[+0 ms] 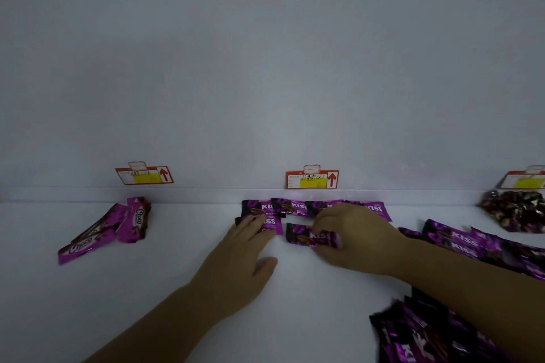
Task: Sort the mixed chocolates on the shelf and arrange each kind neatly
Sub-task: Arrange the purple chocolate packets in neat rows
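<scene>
A row of purple Kiss chocolate bars (pixel 290 206) lies along the back of the white shelf (pixel 177 289). In front of the row, my left hand (pixel 241 247) rests with straight fingers on a Kiss bar (pixel 271 224). My right hand (pixel 351 236) pinches another Kiss bar (pixel 303 237) lying just right of it. A small heap of purple Choco bars (pixel 118 227) sits at the left. More loose Kiss bars (pixel 460 242) lie at the right, partly under my right forearm, and a pile of them (pixel 413 336) sits at the bottom right.
Red and yellow price tags (pixel 312 179) (pixel 143 175) stand on the shelf's white back wall. A bag of dark wrapped sweets (pixel 516 211) sits at the far right under a third tag (pixel 523 181).
</scene>
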